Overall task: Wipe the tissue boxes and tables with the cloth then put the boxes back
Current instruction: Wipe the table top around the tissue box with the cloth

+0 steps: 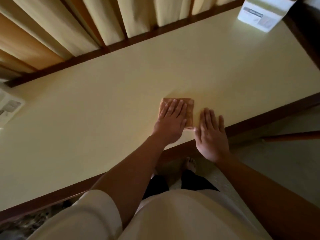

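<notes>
The folded orange-brown cloth [190, 110] lay flat on the cream table [103, 122], close to the table's dark wooden near edge. The left hand [170, 121] rested on top of the cloth with its palm down and its fingers straight and close together, covering most of the cloth's left part; nothing was pinched. The right hand [212, 135] sat just to the right of the cloth, also palm down with straight, slightly spread fingers, its thumb tip almost at the cloth's near right corner. Whether that palm touched the table or hung just above it could not be told.

Far beyond the cloth and to its right, a pale tissue box [265, 13] stood at the table's far corner, well apart from both hands. Well to the left of the cloth, at the edge of view, lay a white object [9, 106] too cut off to identify. Behind the cloth, past the table's far edge, hung pleated cream curtains [69, 30]. Below the cloth, under the near edge, a bare foot [190, 164] showed on the floor.
</notes>
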